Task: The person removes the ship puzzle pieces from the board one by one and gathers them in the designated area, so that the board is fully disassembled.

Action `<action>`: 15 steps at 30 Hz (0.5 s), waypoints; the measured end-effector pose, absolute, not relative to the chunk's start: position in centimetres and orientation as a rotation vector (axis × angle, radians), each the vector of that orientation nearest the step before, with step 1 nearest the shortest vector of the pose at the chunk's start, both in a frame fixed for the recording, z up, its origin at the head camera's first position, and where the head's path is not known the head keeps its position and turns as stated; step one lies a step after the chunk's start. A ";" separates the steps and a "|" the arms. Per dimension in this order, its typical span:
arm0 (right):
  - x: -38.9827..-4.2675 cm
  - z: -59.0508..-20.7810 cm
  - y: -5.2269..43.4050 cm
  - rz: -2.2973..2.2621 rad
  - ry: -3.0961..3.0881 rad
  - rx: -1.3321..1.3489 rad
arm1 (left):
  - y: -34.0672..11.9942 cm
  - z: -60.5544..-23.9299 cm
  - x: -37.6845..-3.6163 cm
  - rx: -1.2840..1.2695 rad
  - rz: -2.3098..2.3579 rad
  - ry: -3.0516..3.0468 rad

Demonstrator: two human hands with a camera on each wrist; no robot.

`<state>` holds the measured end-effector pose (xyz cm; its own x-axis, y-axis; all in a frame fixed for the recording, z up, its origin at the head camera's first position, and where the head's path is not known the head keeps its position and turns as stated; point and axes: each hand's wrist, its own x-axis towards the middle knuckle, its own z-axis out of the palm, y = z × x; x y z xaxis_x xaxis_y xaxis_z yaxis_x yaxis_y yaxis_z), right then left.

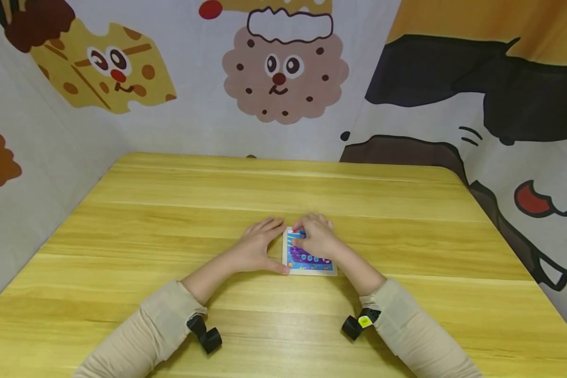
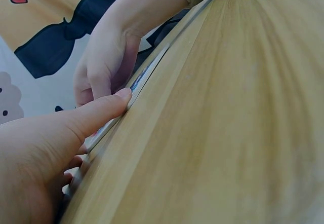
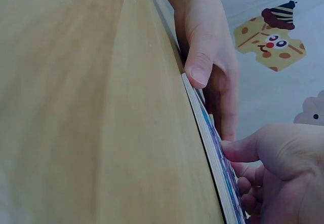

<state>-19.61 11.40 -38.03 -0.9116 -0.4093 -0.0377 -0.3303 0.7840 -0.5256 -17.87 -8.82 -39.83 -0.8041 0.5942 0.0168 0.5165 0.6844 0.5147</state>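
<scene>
While both forearms in beige sleeves [image 1: 160, 325] rest on the near part of the yellow wooden table [image 1: 170, 220], the work sits just beyond them: a small, flat puzzle board [image 1: 307, 262] with a purple and blue picture lies flat on the tabletop, near the middle and slightly to the person's right. The left hand [image 1: 257, 247] steadies it from the side, fingers fairly straight, thumb laid along the board's left edge and touching the near corner; the right wrist view shows that thumb [image 3: 200, 69] pressed against the thin edge. It grips nothing, only braces. The right hand [image 1: 316, 236] lies on top of the board's far half, fingers curled down onto the surface near a small red and blue patch; it seems to press or pinch at a piece there, but I cannot tell whether anything is actually held between the fingertips.

To do this step well, I judge the left thumb should keep the board from sliding left while the right fingers work, pressing straight down rather than sideways so the thin board does not tip or skate on the smooth wood.

Beyond the table hang cartoon curtains [image 1: 283, 73] with biscuit faces.
</scene>
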 end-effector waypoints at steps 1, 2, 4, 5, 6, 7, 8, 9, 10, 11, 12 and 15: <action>-19.6 -38.0 11.4 -0.790 2.824 -0.587 | -8.8 -39.8 -17.9 0.905 0.764 2.742; -19.6 -38.1 11.4 -0.789 2.824 -0.585 | -8.8 -39.8 -17.9 0.902 0.761 2.741; -19.5 -38.1 11.4 -0.791 2.822 -0.583 | -8.8 -39.8 -17.8 0.907 0.774 2.740; -19.5 -38.1 11.4 -0.791 2.822 -0.584 | -8.8 -39.8 -17.8 0.908 0.781 2.737; -19.5 -38.1 11.4 -0.795 2.822 -0.585 | -8.8 -39.8 -17.8 0.909 0.785 2.736; -19.5 -38.1 11.4 -0.803 2.823 -0.586 | -8.8 -39.8 -17.8 0.911 0.789 2.735; -19.4 -38.2 11.5 -0.813 2.824 -0.592 | -8.8 -39.8 -17.8 0.915 0.791 2.735; -19.4 -38.2 11.6 -0.827 2.826 -0.598 | -8.8 -39.8 -17.8 0.912 0.787 2.736; -19.3 -38.3 11.6 -0.840 2.828 -0.604 | -8.8 -39.9 -17.8 0.904 0.778 2.737; -19.3 -38.4 11.7 -0.859 2.832 -0.615 | -8.8 -39.9 -17.8 0.899 0.769 2.738; -19.2 -38.5 11.8 -0.881 2.835 -0.627 | -8.8 -39.9 -17.9 0.897 0.764 2.740; -18.9 -38.8 12.1 -0.940 2.851 -0.673 | -8.7 -40.0 -17.9 0.887 0.745 2.741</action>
<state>-18.95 12.12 -38.76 -0.9023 -0.4250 0.0729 -0.3850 0.7178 -0.5801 -17.93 -8.75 -39.96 -0.8099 0.5866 -0.0034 0.5042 0.6990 0.5071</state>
